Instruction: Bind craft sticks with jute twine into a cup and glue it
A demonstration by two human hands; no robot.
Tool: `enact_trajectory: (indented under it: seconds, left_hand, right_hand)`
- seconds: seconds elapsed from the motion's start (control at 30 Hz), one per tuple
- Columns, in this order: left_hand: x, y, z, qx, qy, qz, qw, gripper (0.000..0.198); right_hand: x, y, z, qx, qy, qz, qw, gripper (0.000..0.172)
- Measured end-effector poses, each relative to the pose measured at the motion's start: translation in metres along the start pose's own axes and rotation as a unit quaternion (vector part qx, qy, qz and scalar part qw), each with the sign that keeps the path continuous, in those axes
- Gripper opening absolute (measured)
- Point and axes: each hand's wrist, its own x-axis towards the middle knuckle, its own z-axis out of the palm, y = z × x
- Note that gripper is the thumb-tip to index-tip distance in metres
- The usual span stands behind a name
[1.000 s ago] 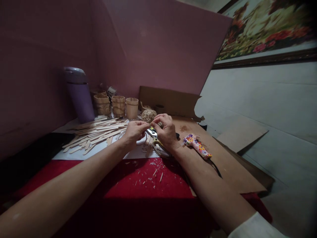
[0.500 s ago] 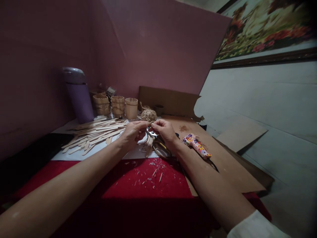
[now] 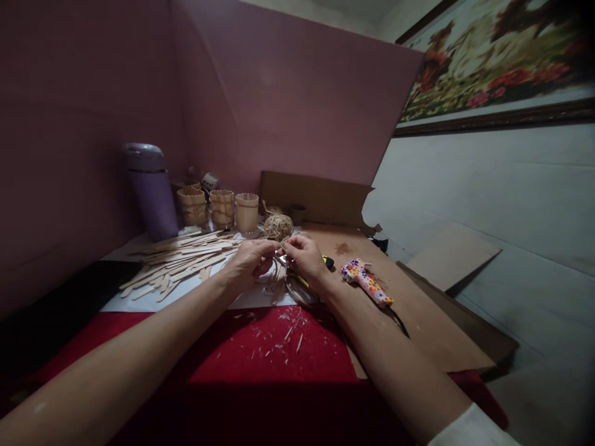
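My left hand [image 3: 253, 257] and my right hand [image 3: 304, 255] meet over the middle of the table, fingertips pinched and nearly touching. Between them is a thin strand of jute twine [image 3: 282, 245], mostly covered by the fingers. Just behind them sits a ball of twine [image 3: 277, 227]. Below the hands, loose wooden sticks [image 3: 279, 282] and a dark looped object [image 3: 300, 291], partly hidden by my right hand, lie on white paper. A yellow and black tool [image 3: 328, 262] shows beside my right wrist.
Many craft sticks [image 3: 181, 260] are piled at left. Behind them stand a purple bottle [image 3: 153, 198] and several wooden stick cups [image 3: 222, 209]. A flower-patterned glue gun [image 3: 367, 282] lies on cardboard [image 3: 432, 322] at right. Scraps litter the red cloth [image 3: 279, 353].
The view has tilted slightly, so the table things sit a little lower in it. Both hands stay pinched together, with only slight finger movement.
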Motion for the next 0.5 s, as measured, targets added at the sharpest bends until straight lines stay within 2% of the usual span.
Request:
enact_trajectory:
  seconds: [0.07,0.13,0.2,0.3,0.4,0.5]
  left_hand:
    - [0.001,0.001,0.000,-0.002,0.031,0.009,0.999,0.022]
    - [0.002,0.002,-0.001,-0.009,0.075,0.024,0.997,0.028]
    - [0.004,0.003,-0.001,-0.014,0.104,0.039,0.994,0.026]
    - [0.005,0.004,-0.002,-0.025,0.107,0.047,0.993,0.023]
    - [0.002,0.005,0.001,-0.026,0.093,0.041,0.994,0.026]
    - [-0.002,0.005,0.005,-0.005,0.085,0.042,0.995,0.027]
  right_hand:
    - [-0.001,-0.002,-0.001,-0.098,0.057,-0.043,0.993,0.024]
    - [-0.003,-0.006,-0.002,-0.186,0.132,-0.109,0.968,0.026]
    - [-0.008,-0.010,-0.001,-0.227,0.169,-0.165,0.945,0.024]
    - [-0.013,-0.011,0.004,-0.222,0.133,-0.172,0.951,0.023]
    - [-0.014,-0.008,0.009,-0.146,0.063,-0.103,0.982,0.025]
    - [-0.012,-0.005,0.011,-0.036,0.034,-0.056,0.997,0.026]
